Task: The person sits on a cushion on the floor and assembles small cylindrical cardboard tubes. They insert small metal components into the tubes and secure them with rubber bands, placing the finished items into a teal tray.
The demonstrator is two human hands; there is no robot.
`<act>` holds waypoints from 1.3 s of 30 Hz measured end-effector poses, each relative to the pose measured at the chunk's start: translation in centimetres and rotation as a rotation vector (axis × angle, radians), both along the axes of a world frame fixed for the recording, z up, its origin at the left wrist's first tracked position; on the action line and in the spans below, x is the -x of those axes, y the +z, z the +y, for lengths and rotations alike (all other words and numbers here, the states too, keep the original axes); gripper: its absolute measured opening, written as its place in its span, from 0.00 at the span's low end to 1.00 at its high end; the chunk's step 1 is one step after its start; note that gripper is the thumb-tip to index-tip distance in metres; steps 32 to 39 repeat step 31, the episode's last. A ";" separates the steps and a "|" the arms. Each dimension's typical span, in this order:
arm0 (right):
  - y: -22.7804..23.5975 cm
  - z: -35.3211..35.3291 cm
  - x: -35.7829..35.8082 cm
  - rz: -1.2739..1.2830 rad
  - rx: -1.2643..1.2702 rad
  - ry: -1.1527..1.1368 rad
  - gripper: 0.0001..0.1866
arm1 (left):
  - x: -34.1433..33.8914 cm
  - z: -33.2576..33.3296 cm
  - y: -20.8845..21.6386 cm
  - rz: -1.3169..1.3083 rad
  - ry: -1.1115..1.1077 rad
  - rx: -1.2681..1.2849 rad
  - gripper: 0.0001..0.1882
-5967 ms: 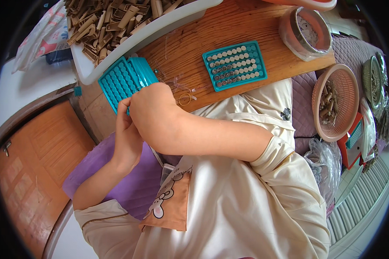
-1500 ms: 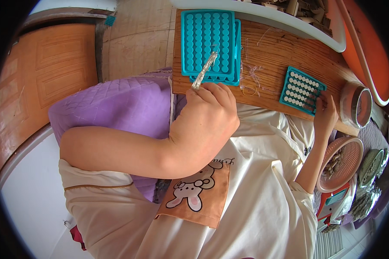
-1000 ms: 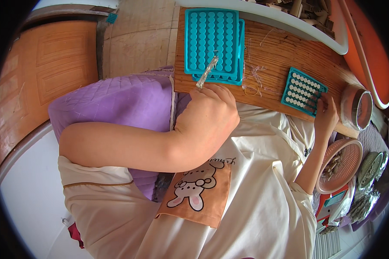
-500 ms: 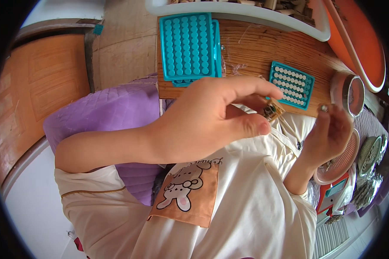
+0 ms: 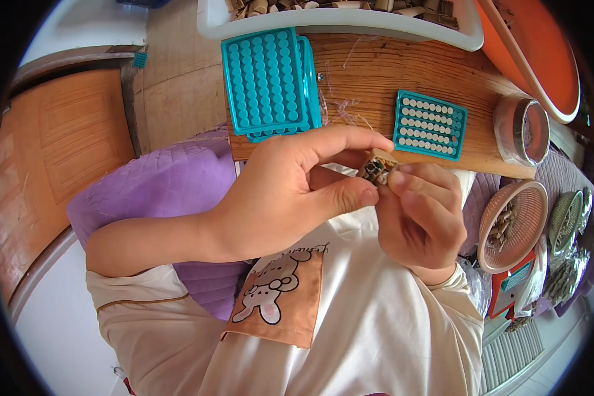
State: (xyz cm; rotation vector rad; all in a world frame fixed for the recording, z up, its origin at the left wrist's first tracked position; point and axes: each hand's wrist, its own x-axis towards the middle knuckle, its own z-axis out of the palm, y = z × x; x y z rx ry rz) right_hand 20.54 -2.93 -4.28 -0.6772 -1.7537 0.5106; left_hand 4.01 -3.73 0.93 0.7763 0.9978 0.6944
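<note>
My left hand (image 5: 277, 191) holds a small tan, box-like piece (image 5: 379, 165) between thumb and fingers, above my lap. Dark and metallic-looking parts show inside the piece's open side. My right hand (image 5: 422, 221) is closed in a pinch at the right edge of this piece, fingertips against it. A tiny whitish bit shows at those fingertips, largely hidden. Just beyond both hands lies a small turquoise tray (image 5: 424, 154) with rows of white round pieces on the wooden table (image 5: 356, 79).
Stacked turquoise trays (image 5: 263, 82) with round wells sit at the table's left. Behind is a white bin (image 5: 350, 30) of tan pieces. An orange basin (image 5: 541, 59), a round plastic-wrapped container (image 5: 523, 129), a pink basket (image 5: 487, 254) and a green basket (image 5: 566, 204) stand to the right.
My right hand has moved left, bringing its small whitish piece from beside the container to the tan piece in my left hand. The left hand has shifted slightly left, still holding on.
</note>
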 end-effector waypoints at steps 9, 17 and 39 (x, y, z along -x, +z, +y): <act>-0.5 0.7 -0.9 -0.014 0.170 0.109 0.15 | 0.5 0.9 -0.5 0.053 0.002 0.098 0.15; -6.9 3.6 -11.5 -0.495 0.551 -0.500 0.12 | 0.8 0.6 -0.5 0.045 -0.004 0.163 0.14; -8.7 4.3 -12.6 -0.782 0.502 -0.339 0.12 | 0.7 0.4 -1.1 0.053 -0.053 0.201 0.15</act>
